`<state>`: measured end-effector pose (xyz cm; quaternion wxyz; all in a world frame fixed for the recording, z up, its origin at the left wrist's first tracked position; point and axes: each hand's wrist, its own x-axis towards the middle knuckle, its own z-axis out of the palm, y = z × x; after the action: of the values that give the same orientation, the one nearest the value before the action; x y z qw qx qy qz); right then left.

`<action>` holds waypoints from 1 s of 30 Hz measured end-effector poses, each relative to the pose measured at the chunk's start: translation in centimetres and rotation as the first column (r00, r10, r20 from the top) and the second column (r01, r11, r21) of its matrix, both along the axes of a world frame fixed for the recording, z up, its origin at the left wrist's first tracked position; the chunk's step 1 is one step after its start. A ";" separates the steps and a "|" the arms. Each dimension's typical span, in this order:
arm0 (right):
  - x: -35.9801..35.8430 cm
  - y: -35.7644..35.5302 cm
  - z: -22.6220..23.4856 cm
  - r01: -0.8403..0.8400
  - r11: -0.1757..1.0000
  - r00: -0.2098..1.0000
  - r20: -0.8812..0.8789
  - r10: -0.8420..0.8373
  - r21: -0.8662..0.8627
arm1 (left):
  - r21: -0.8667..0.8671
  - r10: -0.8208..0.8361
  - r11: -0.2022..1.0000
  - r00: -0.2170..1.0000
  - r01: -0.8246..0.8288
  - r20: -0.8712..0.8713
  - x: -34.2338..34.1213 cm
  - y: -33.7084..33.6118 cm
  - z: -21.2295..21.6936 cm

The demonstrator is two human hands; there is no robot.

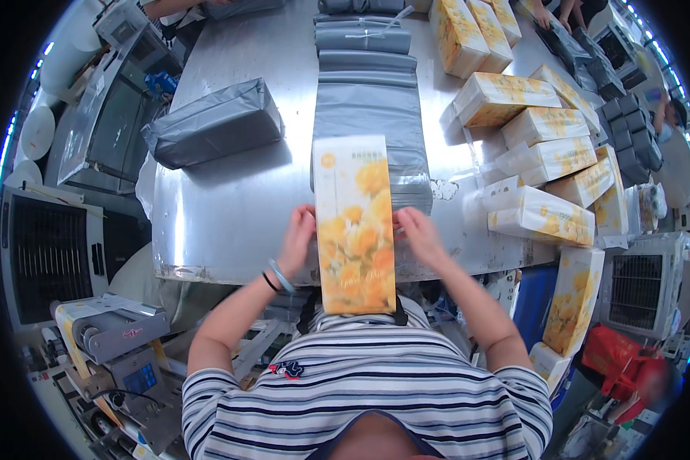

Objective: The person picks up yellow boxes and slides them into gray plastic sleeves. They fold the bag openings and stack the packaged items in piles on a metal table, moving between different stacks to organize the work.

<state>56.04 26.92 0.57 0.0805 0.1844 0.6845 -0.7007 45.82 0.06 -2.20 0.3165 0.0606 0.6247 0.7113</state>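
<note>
Upright in front of my body is a long, plastic-wrapped pack (355, 230) printed with yellow flowers. My left hand (300, 230) is closed at its left side and my right hand (417, 232) at its right side, the pack between them. Some fingertips are hidden behind its edges. Just beyond the pack lies a row of flat, overlapping grey plastic bags (366, 107), their near end partly covered by it. To the left on the metal table (230, 215) rests a filled grey plastic parcel (215, 126).
Several flower-printed packs (540, 211) are heaped at the right, with another pack (572, 299) standing below the table edge. Rolled grey bags (364, 34) lie at the far middle. A label machine (119, 333) stands at lower left. Other people's hands (542, 15) work at the far right.
</note>
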 end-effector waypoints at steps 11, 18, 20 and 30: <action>-13.7 7.7 2.6 0.069 0.666 0.947 -0.259 0.190 0.742 | -0.799 -0.756 0.562 0.257 -0.215 -0.602 -14.9 9.8 5.3; -7.1 2.5 0.1 0.468 0.643 0.769 -0.638 0.041 0.605 | -0.264 -0.058 0.869 0.443 -0.419 -0.894 -8.7 8.0 1.6; -8.7 4.0 0.1 0.283 0.643 0.920 -0.392 0.028 0.712 | -0.496 -0.163 0.782 0.644 -0.378 -0.748 -8.4 8.4 1.1; 4.7 2.9 4.8 -0.601 0.524 0.740 0.174 0.649 0.603 | -0.856 -0.916 0.293 -0.132 0.426 -0.379 -0.2 0.9 5.2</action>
<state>60.72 29.81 5.38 0.2355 -0.0833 0.8978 -0.3627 45.66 0.92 2.97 0.2732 0.6719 0.6831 0.0856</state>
